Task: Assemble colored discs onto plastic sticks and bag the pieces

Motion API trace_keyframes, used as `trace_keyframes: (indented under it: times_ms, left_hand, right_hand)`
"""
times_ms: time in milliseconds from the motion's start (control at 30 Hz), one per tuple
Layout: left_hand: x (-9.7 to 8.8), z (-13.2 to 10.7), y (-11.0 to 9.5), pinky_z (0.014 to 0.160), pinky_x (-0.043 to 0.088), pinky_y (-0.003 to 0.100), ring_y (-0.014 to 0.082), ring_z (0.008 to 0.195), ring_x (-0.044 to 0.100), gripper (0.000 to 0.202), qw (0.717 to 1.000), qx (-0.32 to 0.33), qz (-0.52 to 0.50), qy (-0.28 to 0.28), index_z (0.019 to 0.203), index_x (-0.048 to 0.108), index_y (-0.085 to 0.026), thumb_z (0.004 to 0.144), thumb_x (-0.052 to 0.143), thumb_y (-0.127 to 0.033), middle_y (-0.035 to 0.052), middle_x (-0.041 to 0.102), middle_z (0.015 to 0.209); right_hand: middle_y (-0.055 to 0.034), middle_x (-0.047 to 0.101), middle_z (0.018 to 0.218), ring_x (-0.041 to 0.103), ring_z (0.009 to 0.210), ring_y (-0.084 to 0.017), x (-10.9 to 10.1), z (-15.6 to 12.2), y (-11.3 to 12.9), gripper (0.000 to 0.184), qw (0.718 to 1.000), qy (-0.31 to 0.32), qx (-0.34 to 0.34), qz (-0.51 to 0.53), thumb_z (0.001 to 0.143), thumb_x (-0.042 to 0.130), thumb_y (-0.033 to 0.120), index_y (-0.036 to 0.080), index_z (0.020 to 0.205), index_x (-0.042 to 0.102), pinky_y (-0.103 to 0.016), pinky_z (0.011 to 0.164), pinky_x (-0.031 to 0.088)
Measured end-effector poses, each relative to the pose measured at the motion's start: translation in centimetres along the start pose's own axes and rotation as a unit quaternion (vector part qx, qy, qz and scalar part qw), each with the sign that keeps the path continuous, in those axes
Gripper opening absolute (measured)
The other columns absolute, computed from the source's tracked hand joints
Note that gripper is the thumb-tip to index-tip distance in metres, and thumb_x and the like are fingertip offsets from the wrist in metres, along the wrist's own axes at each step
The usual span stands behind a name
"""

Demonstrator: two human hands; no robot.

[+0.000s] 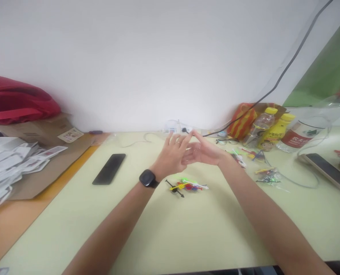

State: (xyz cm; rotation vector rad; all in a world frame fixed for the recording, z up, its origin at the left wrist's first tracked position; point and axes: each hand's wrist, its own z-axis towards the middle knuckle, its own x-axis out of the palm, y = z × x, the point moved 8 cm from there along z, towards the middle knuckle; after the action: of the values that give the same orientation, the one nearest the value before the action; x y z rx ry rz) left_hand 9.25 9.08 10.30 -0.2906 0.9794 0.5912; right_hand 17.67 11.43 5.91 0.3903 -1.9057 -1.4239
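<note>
Both my hands are raised above the pale yellow-green table (187,229), meeting at the fingers. My left hand (172,154) wears a ring and a black watch (148,178) on the wrist; its fingers are stretched out. My right hand (206,152) has its fingers extended against the left hand's fingers. Neither hand holds anything that I can see. Just below them on the table lies a small pile of colourful plastic toy parts (187,186) with black sticks.
A black phone (109,169) lies left of my hands. More colourful parts (266,175), glasses (226,141), bottles (260,128) and a second phone (329,172) sit at right. White packets (9,164), cardboard and a red bag (15,99) are at left.
</note>
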Motion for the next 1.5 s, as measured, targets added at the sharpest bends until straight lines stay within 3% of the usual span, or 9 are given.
trace_keyframes:
  times_ms: [133, 233, 300, 467, 567, 933, 1167, 1367, 1500]
  left_hand:
    - [0.7, -0.8, 2.9, 0.110, 0.033, 0.050, 0.0381, 0.126, 0.050, 0.104, 0.998, -0.045, -0.013, 0.037, 0.164, 0.015, -0.016, 0.074, 0.069, -0.023, 0.0172, 0.056, 0.135]
    - [1.7, -2.1, 6.9, 0.103, 0.037, 0.049, 0.0388, 0.121, 0.053, 0.106, 0.988, -0.126, -0.032, 0.079, 0.163, 0.017, -0.018, 0.074, 0.072, -0.034, 0.0162, 0.059, 0.130]
    - [2.8, -3.2, 9.6, 0.099, 0.041, 0.047, 0.0362, 0.115, 0.057, 0.102, 0.973, -0.185, -0.064, 0.119, 0.162, 0.020, -0.021, 0.076, 0.072, -0.040, 0.0129, 0.062, 0.124]
    - [4.2, -4.9, 12.6, 0.097, 0.045, 0.044, 0.0330, 0.112, 0.060, 0.091, 0.950, -0.241, -0.112, 0.162, 0.158, 0.032, -0.023, 0.078, 0.070, -0.045, 0.0105, 0.062, 0.126]
    - [4.0, -4.9, 12.5, 0.099, 0.044, 0.045, 0.0338, 0.114, 0.060, 0.093, 0.956, -0.228, -0.103, 0.152, 0.158, 0.031, -0.023, 0.077, 0.071, -0.044, 0.0101, 0.063, 0.125]
    - [5.2, -5.3, 13.0, 0.096, 0.049, 0.042, 0.0306, 0.111, 0.061, 0.094, 0.942, -0.235, -0.190, 0.148, 0.160, 0.032, -0.028, 0.077, 0.074, -0.044, 0.0094, 0.063, 0.127]
    - [5.1, -5.2, 12.6, 0.101, 0.047, 0.043, 0.0281, 0.110, 0.060, 0.095, 0.925, -0.230, -0.270, 0.138, 0.159, 0.033, -0.023, 0.077, 0.076, -0.042, 0.0111, 0.061, 0.129]
    - [4.8, -5.1, 11.7, 0.104, 0.046, 0.045, 0.0288, 0.114, 0.059, 0.092, 0.895, -0.233, -0.340, 0.169, 0.159, 0.035, -0.024, 0.079, 0.076, -0.044, 0.0109, 0.062, 0.129]
    - [5.3, -4.8, 9.5, 0.099, 0.049, 0.043, 0.0264, 0.108, 0.063, 0.079, 0.844, -0.225, -0.425, 0.237, 0.155, 0.043, -0.027, 0.083, 0.072, -0.042, 0.0090, 0.064, 0.123]
  right_hand:
    - [-0.0150, 0.076, 0.107, 0.070, 0.104, -0.027, -1.9, -0.4, 1.8, 0.062, 0.986, -0.105, -0.048, -0.120, 0.092, 0.051, 0.074, 0.016, 0.099, 0.073, -0.039, 0.096, 0.055]
    - [-0.0095, 0.074, 0.091, 0.067, 0.084, -0.020, -4.1, -2.0, 4.7, 0.044, 0.906, -0.268, -0.136, -0.299, 0.088, 0.066, 0.061, 0.017, 0.085, 0.069, -0.030, 0.077, 0.054]
    - [-0.0053, 0.071, 0.082, 0.062, 0.073, -0.017, -3.7, -2.5, 5.5, 0.037, 0.850, -0.292, -0.164, -0.407, 0.087, 0.068, 0.054, 0.017, 0.081, 0.067, -0.027, 0.067, 0.049]
    - [-0.0061, 0.074, 0.095, 0.065, 0.078, -0.017, 0.6, 0.4, -0.1, 0.027, 0.816, -0.028, -0.041, -0.577, 0.085, 0.070, 0.041, 0.018, 0.099, 0.074, -0.026, 0.069, 0.048]
    - [-0.0059, 0.075, 0.092, 0.065, 0.075, -0.017, 1.2, 1.5, -4.1, 0.028, 0.791, 0.050, 0.064, -0.607, 0.079, 0.077, 0.038, 0.016, 0.097, 0.074, -0.024, 0.066, 0.047]
    - [-0.0045, 0.073, 0.082, 0.064, 0.067, -0.016, -1.3, 0.6, -3.6, 0.014, 0.787, 0.019, 0.114, -0.606, 0.079, 0.068, 0.026, 0.017, 0.090, 0.067, -0.023, 0.058, 0.044]
    - [-0.0011, 0.068, 0.070, 0.061, 0.061, -0.014, -2.4, 0.5, -3.0, 0.007, 0.835, -0.014, 0.097, -0.542, 0.072, 0.064, 0.021, 0.016, 0.078, 0.063, -0.021, 0.054, 0.043]
    - [0.0038, 0.058, 0.060, 0.048, 0.050, -0.009, -4.9, -1.4, 1.4, 0.015, 0.918, -0.117, -0.062, -0.374, 0.074, 0.069, 0.031, 0.017, 0.076, 0.062, -0.022, 0.049, 0.037]
    - [0.0062, 0.051, 0.053, 0.041, 0.044, -0.009, -8.2, -4.2, 6.0, 0.019, 0.885, -0.304, -0.241, -0.259, 0.073, 0.071, 0.036, 0.019, 0.075, 0.061, -0.023, 0.044, 0.033]
